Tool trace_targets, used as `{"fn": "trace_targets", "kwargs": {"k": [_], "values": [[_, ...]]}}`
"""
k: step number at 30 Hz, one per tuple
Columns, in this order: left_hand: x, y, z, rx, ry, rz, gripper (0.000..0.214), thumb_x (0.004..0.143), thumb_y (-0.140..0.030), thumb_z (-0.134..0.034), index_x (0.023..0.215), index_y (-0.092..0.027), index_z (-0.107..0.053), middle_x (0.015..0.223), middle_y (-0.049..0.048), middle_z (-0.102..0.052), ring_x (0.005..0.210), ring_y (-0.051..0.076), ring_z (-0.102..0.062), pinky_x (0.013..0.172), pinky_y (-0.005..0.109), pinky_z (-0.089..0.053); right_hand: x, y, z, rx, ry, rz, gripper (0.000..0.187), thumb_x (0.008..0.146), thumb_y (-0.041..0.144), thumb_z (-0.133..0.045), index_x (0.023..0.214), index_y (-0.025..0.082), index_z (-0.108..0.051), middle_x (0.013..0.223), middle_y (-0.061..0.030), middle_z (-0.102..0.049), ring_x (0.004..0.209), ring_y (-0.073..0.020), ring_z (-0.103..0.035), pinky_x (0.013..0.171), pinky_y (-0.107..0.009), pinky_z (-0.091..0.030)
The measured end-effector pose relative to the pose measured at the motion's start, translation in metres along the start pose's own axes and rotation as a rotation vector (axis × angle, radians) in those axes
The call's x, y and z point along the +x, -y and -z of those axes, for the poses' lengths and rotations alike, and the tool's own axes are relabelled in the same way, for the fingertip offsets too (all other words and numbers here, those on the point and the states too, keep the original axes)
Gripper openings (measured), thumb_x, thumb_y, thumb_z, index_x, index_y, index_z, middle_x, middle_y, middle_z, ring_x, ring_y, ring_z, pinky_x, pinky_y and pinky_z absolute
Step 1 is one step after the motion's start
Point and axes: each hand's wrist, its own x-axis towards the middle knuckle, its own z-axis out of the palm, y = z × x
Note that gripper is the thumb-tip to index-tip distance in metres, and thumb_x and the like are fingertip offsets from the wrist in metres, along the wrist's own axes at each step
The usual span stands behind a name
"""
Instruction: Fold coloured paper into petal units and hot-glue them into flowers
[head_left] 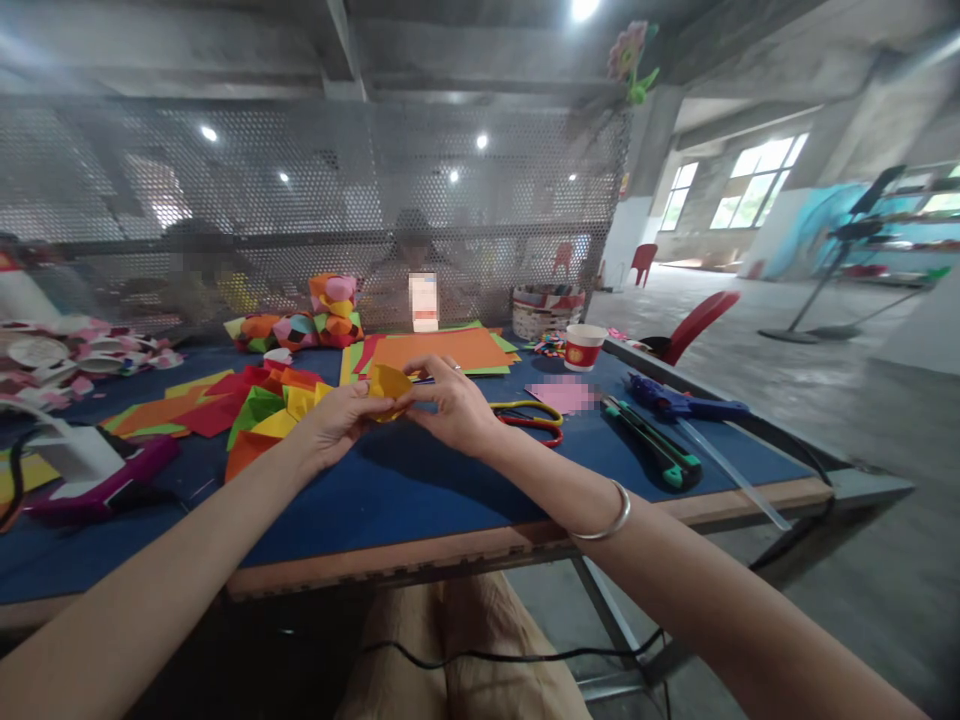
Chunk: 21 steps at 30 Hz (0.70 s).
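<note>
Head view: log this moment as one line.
left hand: holds yellow folded paper | right hand: pinches it | beside: scissors

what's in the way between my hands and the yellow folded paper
Nothing visible. The left hand and right hand both pinch the yellow folded paper above the blue table; the scissors lie apart, off to the right.

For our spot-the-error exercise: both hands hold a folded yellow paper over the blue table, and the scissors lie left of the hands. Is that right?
Not quite: in the head view the scissors lie right of the hands, beside the right hand. The left hand and right hand do hold the folded yellow paper over the blue table.
</note>
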Motion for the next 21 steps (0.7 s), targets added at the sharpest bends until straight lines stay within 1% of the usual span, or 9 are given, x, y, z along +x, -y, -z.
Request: {"fn": "trace_targets", "kwargs": {"k": [3, 5, 8, 11, 13, 15, 21], "values": [[-0.0002, 0.0015, -0.0011, -0.022, -0.011, -0.024, 0.021, 0.060, -0.005, -0.080, 0.078, -0.015, -0.074, 0.078, 0.0024, -0.074, 0.069, 0.012, -0.064, 0.066, 0.021, -0.050, 0.0004, -0.0001, -0.0014, -0.003, -0.010, -0.001, 0.009, 0.089, 0.022, -0.073, 0.094, 0.024, -0.080, 0.121, -0.0070, -0.062, 0.105, -0.0197, -0.055, 0.093, -0.036, -0.048], [-0.0001, 0.0025, -0.0019, -0.016, -0.003, -0.030, 0.022, 0.062, -0.005, -0.078, 0.080, -0.016, -0.073, 0.078, 0.0019, -0.074, 0.069, 0.012, -0.065, 0.065, 0.021, -0.050, 0.0005, 0.0009, -0.0017, -0.006, -0.011, 0.000, 0.008, 0.091, 0.024, -0.071, 0.094, 0.023, -0.079, 0.120, -0.0077, -0.062, 0.103, -0.0198, -0.055, 0.092, -0.036, -0.048], [-0.0001, 0.0035, -0.0037, 0.006, 0.015, -0.053, 0.025, 0.061, -0.004, -0.077, 0.082, -0.015, -0.073, 0.078, 0.0016, -0.074, 0.068, 0.012, -0.065, 0.067, 0.022, -0.051, 0.0007, 0.0037, -0.0014, -0.010, -0.016, -0.014, 0.009, 0.093, 0.024, -0.069, 0.091, 0.021, -0.077, 0.117, -0.0088, -0.063, 0.102, -0.0204, -0.056, 0.091, -0.036, -0.048], [-0.0010, 0.0036, -0.0054, -0.004, 0.026, -0.056, 0.025, 0.058, -0.004, -0.078, 0.081, -0.014, -0.074, 0.078, 0.0026, -0.075, 0.070, 0.013, -0.067, 0.071, 0.023, -0.053, 0.0006, 0.0061, -0.0008, 0.009, -0.053, -0.033, 0.005, 0.091, 0.021, -0.070, 0.092, 0.018, -0.074, 0.114, -0.0094, -0.064, 0.103, -0.0211, -0.058, 0.092, -0.036, -0.048], [-0.0017, 0.0035, -0.0056, 0.000, 0.028, -0.037, 0.024, 0.057, -0.006, -0.079, 0.079, -0.013, -0.076, 0.077, 0.0038, -0.076, 0.067, 0.013, -0.067, 0.071, 0.024, -0.053, 0.0005, 0.0070, -0.0006, 0.019, -0.078, -0.048, 0.003, 0.089, 0.020, -0.072, 0.091, 0.018, -0.071, 0.111, -0.0087, -0.065, 0.102, -0.0212, -0.059, 0.093, -0.036, -0.047], [-0.0022, 0.0035, -0.0052, 0.017, 0.024, -0.031, 0.022, 0.056, -0.007, -0.080, 0.077, -0.012, -0.077, 0.076, 0.0049, -0.076, 0.065, 0.013, -0.066, 0.069, 0.024, -0.053, 0.0004, 0.0073, -0.0005, 0.014, -0.092, -0.063, 0.004, 0.087, 0.020, -0.074, 0.088, 0.019, -0.069, 0.109, -0.0079, -0.065, 0.101, -0.0213, -0.059, 0.093, -0.037, -0.047], [-0.0016, 0.0046, -0.0041, 0.055, 0.016, -0.052, 0.021, 0.056, -0.011, -0.084, 0.076, -0.013, -0.078, 0.078, 0.0064, -0.078, 0.067, 0.014, -0.067, 0.067, 0.023, -0.052, 0.0004, 0.0066, -0.0011, -0.034, -0.084, -0.083, 0.004, 0.088, 0.016, -0.070, 0.086, 0.018, -0.069, 0.109, -0.0082, -0.065, 0.099, -0.0212, -0.059, 0.094, -0.038, -0.047]]}}
